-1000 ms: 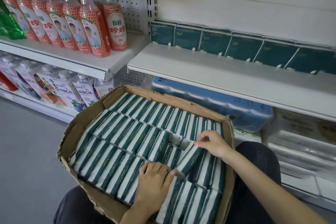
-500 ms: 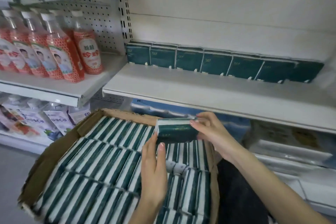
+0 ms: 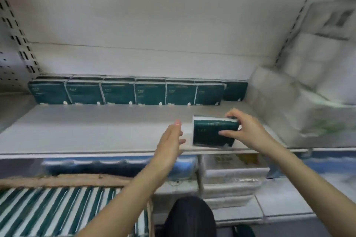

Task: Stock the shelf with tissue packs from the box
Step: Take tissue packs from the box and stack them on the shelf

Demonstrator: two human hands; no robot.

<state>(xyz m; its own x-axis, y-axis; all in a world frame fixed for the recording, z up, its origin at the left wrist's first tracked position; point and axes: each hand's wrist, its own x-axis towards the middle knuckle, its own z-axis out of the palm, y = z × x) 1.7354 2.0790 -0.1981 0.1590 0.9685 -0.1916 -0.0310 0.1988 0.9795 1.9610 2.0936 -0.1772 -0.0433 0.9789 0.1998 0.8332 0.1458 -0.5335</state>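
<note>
My right hand grips a dark green tissue pack by its right end, just above the front right of the white shelf. My left hand hovers a short way left of the pack with straight fingers, not touching it. A row of several green tissue packs stands along the back of the shelf. At the lower left sits the cardboard box, filled with green-and-white striped packs.
Large white wrapped paper packs fill the shelf's right end. Below the shelf lie blue packages and white stacked packs. A perforated back panel and slotted upright stand at the left. My dark-clothed knee is at the bottom.
The pack rose from over the box to the shelf's front right. My left hand let go of it; my right hand still holds it. The view tilted upward.
</note>
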